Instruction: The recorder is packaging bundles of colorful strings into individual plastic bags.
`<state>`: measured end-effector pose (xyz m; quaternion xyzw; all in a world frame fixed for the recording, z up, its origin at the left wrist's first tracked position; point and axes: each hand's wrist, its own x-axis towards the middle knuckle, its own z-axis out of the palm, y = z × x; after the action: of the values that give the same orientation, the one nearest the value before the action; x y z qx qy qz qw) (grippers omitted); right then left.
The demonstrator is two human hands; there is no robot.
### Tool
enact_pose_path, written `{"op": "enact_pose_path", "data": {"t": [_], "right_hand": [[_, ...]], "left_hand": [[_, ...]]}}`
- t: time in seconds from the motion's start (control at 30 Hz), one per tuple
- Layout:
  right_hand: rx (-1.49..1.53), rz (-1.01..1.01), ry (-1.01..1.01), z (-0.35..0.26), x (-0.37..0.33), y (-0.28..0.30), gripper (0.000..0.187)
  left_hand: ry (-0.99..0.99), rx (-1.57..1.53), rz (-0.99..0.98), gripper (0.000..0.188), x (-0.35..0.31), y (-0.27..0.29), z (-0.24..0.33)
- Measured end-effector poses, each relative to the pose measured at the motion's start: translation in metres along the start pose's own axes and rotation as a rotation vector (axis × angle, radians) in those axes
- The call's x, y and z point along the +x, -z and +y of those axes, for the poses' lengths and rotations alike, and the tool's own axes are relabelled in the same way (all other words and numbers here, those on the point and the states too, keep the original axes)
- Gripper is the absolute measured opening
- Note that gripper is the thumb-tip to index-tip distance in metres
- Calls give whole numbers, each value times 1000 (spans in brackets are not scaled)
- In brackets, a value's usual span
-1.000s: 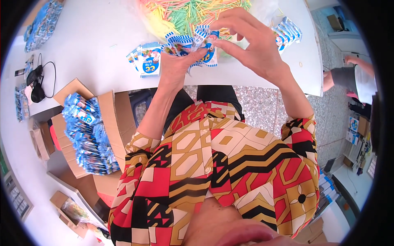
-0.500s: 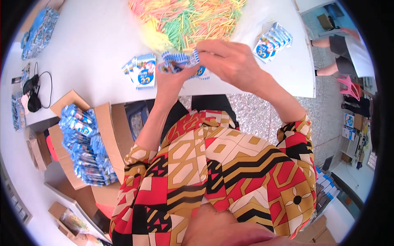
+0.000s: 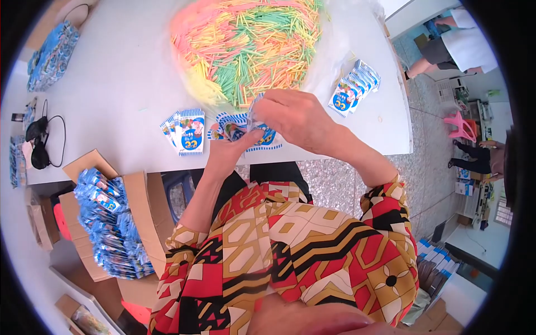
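Above the table's near edge, my left hand grips a small blue-and-white packet with a striped border. My right hand is closed at the packet's upper edge, fingertips pinched together and partly hidden. More of the same packets lie below my hands on the table. Just beyond them is a large heap of thin pink, yellow, green and orange sticks on clear plastic. A fanned stack of flat packets lies left of my left hand. Another fanned stack lies to the right of the heap.
An open cardboard box full of blue packets stands at lower left. A black corded object and a bundle of packets lie on the table's left part. People and a pink stool are off to the right.
The view has shifted, so the table and heap sit lower in the picture. Both hands stay at the packet, with the right fingers still at its upper edge. Another person shows at the right.
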<state>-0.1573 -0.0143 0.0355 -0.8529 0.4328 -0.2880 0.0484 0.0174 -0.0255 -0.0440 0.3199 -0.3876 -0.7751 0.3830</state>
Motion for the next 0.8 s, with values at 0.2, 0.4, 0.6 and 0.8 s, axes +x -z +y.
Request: {"op": "enact_pose_path", "data": {"t": [0.2, 0.4, 0.6, 0.8], "right_hand": [[307, -18, -72, 12, 12, 6, 5], [459, 210, -617, 124, 38, 20, 15], [-145, 203, -455, 221, 38, 22, 20], [-451, 124, -397, 245, 45, 16, 24]], "left_hand": [[-59, -1, 49, 26, 11, 8, -4], [-90, -55, 129, 29, 24, 9, -3], [-95, -84, 65, 25, 26, 4, 11], [-79, -18, 116, 28, 20, 5, 11]]}}
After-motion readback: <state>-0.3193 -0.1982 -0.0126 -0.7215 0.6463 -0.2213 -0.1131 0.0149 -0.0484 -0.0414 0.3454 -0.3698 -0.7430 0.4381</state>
